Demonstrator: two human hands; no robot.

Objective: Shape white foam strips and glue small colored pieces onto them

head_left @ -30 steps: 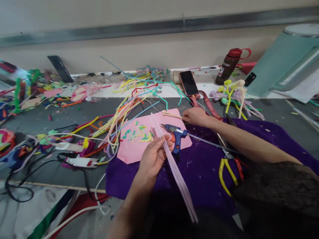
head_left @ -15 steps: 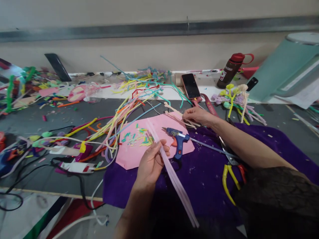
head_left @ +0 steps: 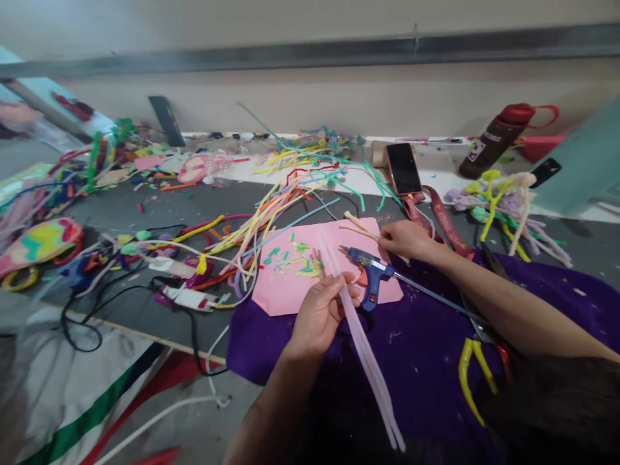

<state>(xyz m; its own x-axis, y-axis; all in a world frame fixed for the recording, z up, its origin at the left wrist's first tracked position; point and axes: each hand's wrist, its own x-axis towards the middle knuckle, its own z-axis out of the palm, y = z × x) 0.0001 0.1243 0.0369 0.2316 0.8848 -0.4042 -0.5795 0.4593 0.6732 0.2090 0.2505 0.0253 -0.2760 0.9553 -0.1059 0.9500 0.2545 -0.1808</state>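
Observation:
A bundle of pale lilac pipe cleaners (head_left: 364, 339) slants across the middle, and my left hand (head_left: 323, 310) is closed around it. My right hand (head_left: 404, 240) pinches some cream pipe cleaners (head_left: 361, 224) at the far right corner of a pink sheet (head_left: 276, 300). Between my hands lies a blue hot glue gun (head_left: 372, 278) with a long glue stick out of its back. Small yellow and green snippets (head_left: 293, 258) are scattered over the sheet. Beneath it spreads a purple cloth (head_left: 411, 361).
Yellow-handled scissors (head_left: 469, 371) lie partly under my right forearm. Loose colourful pipe cleaners (head_left: 261, 219) and cabled devices (head_left: 186, 290) crowd the left. At the back are a phone (head_left: 403, 168), a dark bottle (head_left: 496, 145) and a pipe-cleaner bunch (head_left: 508, 206). A teal container (head_left: 581, 168) stands far right.
The view has turned left, so everything sits further right. My right fingers have come down closer onto the cream pipe cleaners. My left hand keeps its hold on the lilac bundle.

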